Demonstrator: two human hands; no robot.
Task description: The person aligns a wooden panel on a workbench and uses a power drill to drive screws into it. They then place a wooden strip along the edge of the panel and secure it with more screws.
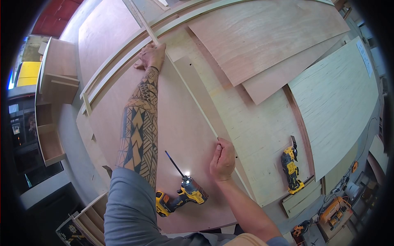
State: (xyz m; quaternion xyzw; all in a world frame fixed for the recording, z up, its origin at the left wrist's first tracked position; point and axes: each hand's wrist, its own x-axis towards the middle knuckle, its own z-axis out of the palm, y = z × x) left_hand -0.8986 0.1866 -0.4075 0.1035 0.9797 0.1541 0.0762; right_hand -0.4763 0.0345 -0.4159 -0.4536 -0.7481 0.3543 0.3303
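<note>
A long thin wood strip (189,91) runs slantwise across a large plywood sheet (176,119). My left hand (151,56), at the end of a tattooed forearm, is closed on the strip near the long curved-looking rails. Lower down, my right hand (223,160) grips the same strip with its fingers curled in. Between my forearms a yellow and black drill (188,192) with a long bit lies on the sheet, its light on. To the right of my right hand lies a yellow multi-tool (291,166).
Loose plywood panels (271,37) overlap at the upper right, beside a pale panel (336,106). Long wooden rails (119,61) cross the upper left. An open wooden cabinet (51,131) stands at the left. An orange machine (334,213) and cables are at the lower right.
</note>
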